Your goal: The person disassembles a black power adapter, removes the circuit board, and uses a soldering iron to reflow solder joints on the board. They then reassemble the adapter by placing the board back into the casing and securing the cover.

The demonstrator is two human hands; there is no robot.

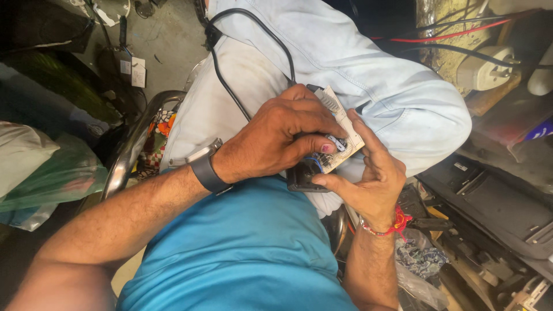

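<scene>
The left hand [276,138] lies curled over a small pale rectangular circuit board [343,129], its fingers [322,124] closed around the board's upper part and the thumb pressed against the side crowded with components. The right hand [368,173] props the board from below, palm up, its fingers spread along the board's far edge while the thumb touches a small black plastic housing [302,177] just under the board. Both sit on the person's lap, over the pale blue denim trousers [374,75] (near the raised knee). A black cable [222,75] runs from behind the left hand up across the thigh. A dark grey band [207,171] circles the left wrist and a red thread bracelet [394,224] the right. A white electrical plug [484,68] lies well apart at the upper right.
</scene>
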